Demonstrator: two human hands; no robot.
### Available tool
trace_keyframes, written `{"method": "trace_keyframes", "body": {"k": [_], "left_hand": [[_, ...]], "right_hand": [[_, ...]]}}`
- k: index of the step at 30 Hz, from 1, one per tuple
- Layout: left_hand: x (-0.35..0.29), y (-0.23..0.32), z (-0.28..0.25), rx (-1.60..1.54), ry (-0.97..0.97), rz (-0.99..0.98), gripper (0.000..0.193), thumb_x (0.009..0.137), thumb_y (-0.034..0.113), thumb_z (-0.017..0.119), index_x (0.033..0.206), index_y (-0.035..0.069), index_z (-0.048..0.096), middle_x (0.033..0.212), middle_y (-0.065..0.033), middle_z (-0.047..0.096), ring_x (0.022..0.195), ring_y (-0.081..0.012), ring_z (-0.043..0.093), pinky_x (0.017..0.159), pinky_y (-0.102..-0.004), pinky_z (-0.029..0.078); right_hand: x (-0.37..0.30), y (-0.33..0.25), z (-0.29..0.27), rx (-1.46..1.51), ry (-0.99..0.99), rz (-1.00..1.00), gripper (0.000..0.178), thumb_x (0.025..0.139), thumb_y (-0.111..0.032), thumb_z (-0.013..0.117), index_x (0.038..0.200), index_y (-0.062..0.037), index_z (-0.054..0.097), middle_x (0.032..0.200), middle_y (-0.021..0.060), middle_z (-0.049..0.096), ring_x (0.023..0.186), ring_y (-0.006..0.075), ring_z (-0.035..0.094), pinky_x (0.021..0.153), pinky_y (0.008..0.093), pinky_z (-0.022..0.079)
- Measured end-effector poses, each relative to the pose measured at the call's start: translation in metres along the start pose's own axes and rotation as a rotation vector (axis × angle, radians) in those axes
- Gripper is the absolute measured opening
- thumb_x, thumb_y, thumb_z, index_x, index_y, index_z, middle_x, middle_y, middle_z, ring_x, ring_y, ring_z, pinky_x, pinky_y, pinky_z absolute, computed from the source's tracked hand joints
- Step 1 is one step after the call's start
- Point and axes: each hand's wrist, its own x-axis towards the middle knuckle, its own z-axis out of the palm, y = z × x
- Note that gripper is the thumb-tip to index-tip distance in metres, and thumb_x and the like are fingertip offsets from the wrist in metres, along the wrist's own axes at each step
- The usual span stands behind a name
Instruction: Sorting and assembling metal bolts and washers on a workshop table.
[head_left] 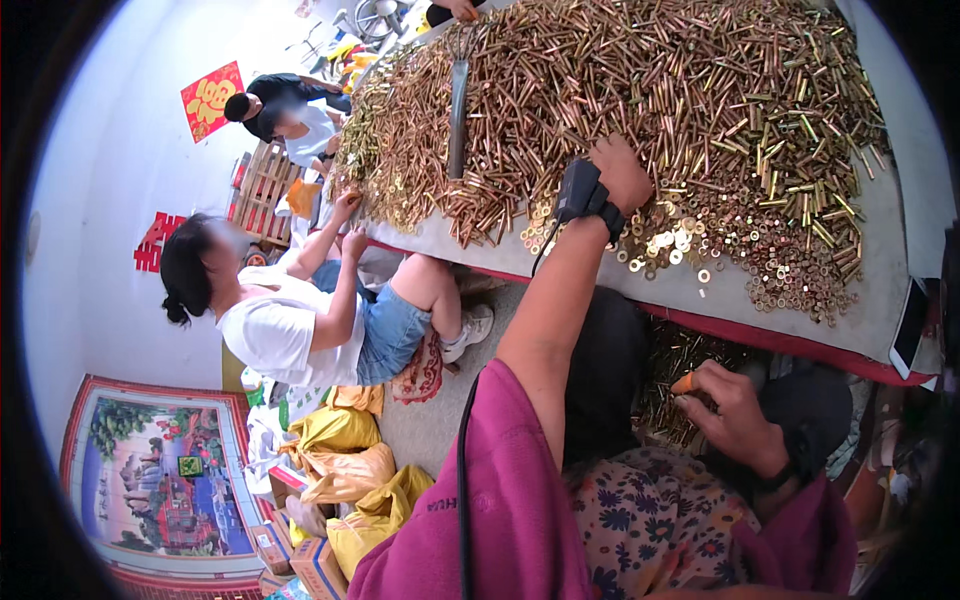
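A big heap of brass-coloured metal rods or bolts (700, 90) covers the table (880, 290). Reaching over its near side, my left hand (622, 175) touches the heap with curled fingers; its fingertips are mostly hidden. Around that hand lie flat washers (672, 240) and a spread of small nuts (790, 290). Below the table edge, my right hand (738, 412) is bent in a pinch, an orange finger cot (684, 383) on one finger. Anything in its grip is too small to make out. Under it are more loose metal pieces (675, 350).
A grey-handled rake (459, 120) lies on the heap. A phone (909, 325) rests at the table's right edge. On the left, a person in white (290, 320) sits at the table, with others farther back. Yellow bags (340, 430) and cardboard boxes (318, 568) stand on the floor.
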Motion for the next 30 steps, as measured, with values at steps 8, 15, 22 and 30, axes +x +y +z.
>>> {"method": "trace_keyframes", "body": {"k": [8,15,22,30], "left_hand": [[0.000,0.011,-0.012,0.104,-0.028,0.056,0.035,0.070,0.012,0.063,0.098,-0.005,0.049,0.093,-0.0247,0.059,0.086,-0.0394,0.061,0.076,-0.0478,0.049],[0.003,0.005,-0.020,0.155,-0.096,-0.025,0.038,0.074,0.012,0.070,0.100,-0.001,0.047,0.097,-0.0177,0.057,0.089,-0.0307,0.063,0.072,-0.0405,0.053],[-0.005,-0.007,-0.028,0.017,-0.119,0.102,0.029,0.077,0.009,0.063,0.099,-0.002,0.047,0.087,-0.0231,0.059,0.083,-0.0384,0.064,0.068,-0.0444,0.052],[-0.007,-0.019,-0.043,-0.165,-0.097,0.113,0.026,0.075,0.002,0.058,0.097,-0.003,0.046,0.094,-0.0291,0.061,0.085,-0.0462,0.061,0.073,-0.0526,0.048]], "right_hand": [[-0.007,0.007,0.003,0.001,0.025,0.077,0.011,0.081,-0.007,0.065,0.090,-0.0008,0.061,0.078,0.0129,0.055,0.065,0.0288,0.057,0.058,0.0368,0.044],[0.000,0.002,0.004,-0.080,-0.009,0.112,0.013,0.082,-0.010,0.066,0.090,0.0002,0.061,0.077,0.0133,0.055,0.063,0.0276,0.056,0.057,0.0364,0.043],[0.007,0.005,0.008,-0.088,-0.005,0.149,0.013,0.082,-0.010,0.066,0.089,0.0005,0.061,0.075,0.0128,0.054,0.061,0.0261,0.055,0.056,0.0358,0.041],[0.016,0.013,0.015,-0.104,0.036,0.142,0.012,0.082,-0.008,0.066,0.090,0.0000,0.062,0.075,0.0107,0.054,0.060,0.0208,0.054,0.055,0.0324,0.042]]}}
